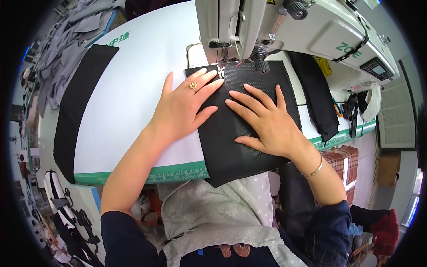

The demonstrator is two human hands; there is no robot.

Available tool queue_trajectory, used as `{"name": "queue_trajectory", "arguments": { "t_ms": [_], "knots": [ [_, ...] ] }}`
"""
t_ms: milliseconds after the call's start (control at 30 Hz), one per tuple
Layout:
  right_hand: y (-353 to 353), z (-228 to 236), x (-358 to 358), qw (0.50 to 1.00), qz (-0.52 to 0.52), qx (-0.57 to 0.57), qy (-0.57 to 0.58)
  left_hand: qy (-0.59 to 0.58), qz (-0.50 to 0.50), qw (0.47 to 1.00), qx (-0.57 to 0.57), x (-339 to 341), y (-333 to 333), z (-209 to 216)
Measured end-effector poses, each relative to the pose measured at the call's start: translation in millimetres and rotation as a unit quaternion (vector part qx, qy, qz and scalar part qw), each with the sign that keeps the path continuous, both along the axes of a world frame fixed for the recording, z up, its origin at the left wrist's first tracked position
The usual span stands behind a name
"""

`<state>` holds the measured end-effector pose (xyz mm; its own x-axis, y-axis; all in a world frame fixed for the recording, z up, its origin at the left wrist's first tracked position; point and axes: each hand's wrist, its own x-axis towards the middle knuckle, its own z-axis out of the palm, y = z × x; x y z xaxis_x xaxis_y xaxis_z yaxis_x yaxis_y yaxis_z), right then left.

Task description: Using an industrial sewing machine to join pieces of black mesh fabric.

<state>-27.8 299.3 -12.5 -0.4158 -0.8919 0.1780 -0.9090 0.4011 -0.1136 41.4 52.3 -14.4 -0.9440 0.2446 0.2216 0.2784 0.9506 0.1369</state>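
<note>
A black fabric panel (222,147), partly of mesh, lies under the presser foot (221,73) of a white sewing machine (262,26) and hangs a little over the table's front edge. My left hand (184,102), with a gold ring, rests on the panel's left edge, its fingertips close to the foot. Flat on the mesh to the right lies my right hand (267,122), fingers spread, a bracelet on its wrist. Neither hand grips anything. The needle's tip is too small to make out.
A long black fabric strip (80,102) lies at the table's left. Folded black fabric (313,95) rests right of the machine bed. Grey cloth (66,58) is heaped at the far left. A green ruler band (178,173) edges the white table (129,102).
</note>
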Motion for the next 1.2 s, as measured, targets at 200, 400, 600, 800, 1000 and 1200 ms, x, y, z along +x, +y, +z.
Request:
{"name": "queue_trajectory", "arguments": {
  "t_ms": [200,400,600,800,1000,1200],
  "knots": [
    [46.5,4.7,39.4,0.977,0.048,-0.202,-0.056,-0.007,0.014,0.999,0.046,49.9,1.2,-3.4],
    [126.4,-83.8,125.3,0.779,-0.32,-0.479,-0.247,0.041,-0.003,0.919,0.392,184.6,48.2,-47.0],
    [111.2,-111.6,134.1,0.627,-0.331,-0.479,-0.517,-0.12,0.136,0.881,0.437,186.2,83.8,-103.7],
    [115.3,-115.3,131.8,0.591,-0.275,-0.46,-0.604,-0.157,0.191,0.78,0.575,172.0,105.5,-86.3],
    [97.3,-59.7,141.8,0.486,-0.19,-0.568,-0.636,-0.154,0.123,0.751,0.63,192.6,103.0,-52.2],
    [100.1,-55.6,141.9,0.492,-0.181,-0.566,-0.636,-0.153,0.118,0.749,0.634,198.4,95.9,-61.0]
  ]
}}
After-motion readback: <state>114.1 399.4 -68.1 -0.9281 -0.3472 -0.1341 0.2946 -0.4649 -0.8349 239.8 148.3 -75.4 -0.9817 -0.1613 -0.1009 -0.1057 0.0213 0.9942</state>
